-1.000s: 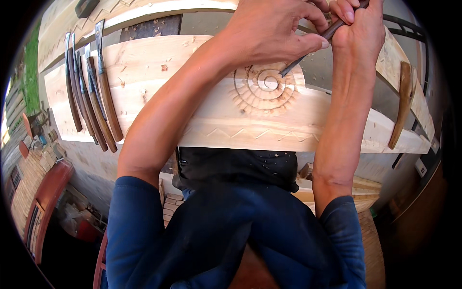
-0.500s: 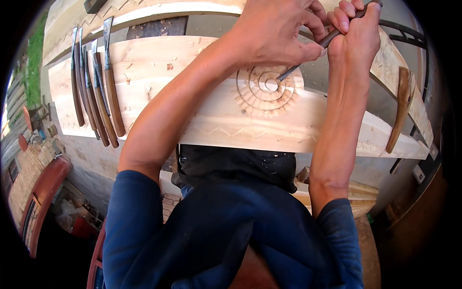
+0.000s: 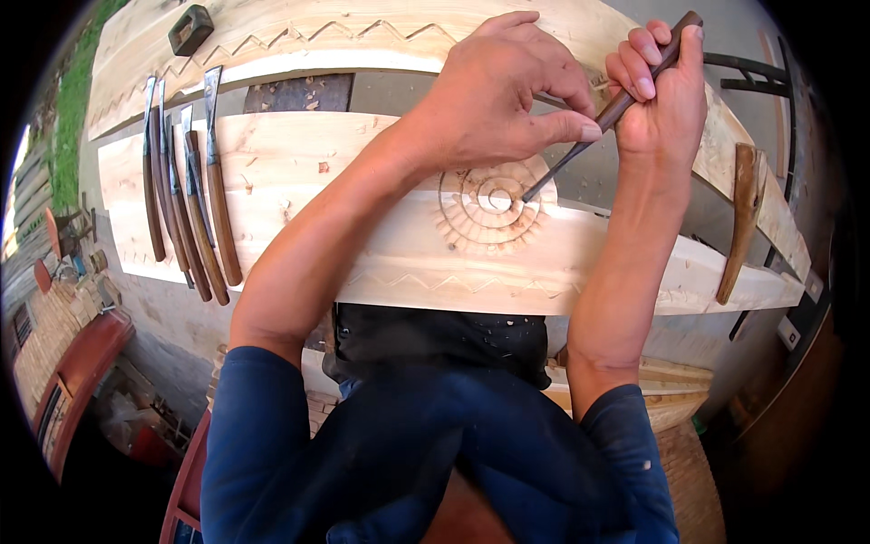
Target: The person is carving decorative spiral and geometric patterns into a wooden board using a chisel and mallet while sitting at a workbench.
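My right hand is closed around the dark wooden handle of a carving chisel. The blade slants down to the left, its tip at the inner rings of a round carved rosette on a pale wooden board. Above the rosette, my left hand has its fingers apart. Its thumb tip lies against or just beside the chisel's neck; exact contact is hard to tell. My left forearm crosses over the board, which has a zigzag line cut along its near edge.
Several chisels lie side by side at the board's left end. A curved wooden stick rests across its right end. Behind lies another zigzag-carved board with a small dark block on it. Wood chips are scattered about.
The whole view has shifted, so the boards sit lower in the picture. Within the rosette, the chisel tip is now slightly right of its centre. My left fingers have straightened somewhat.
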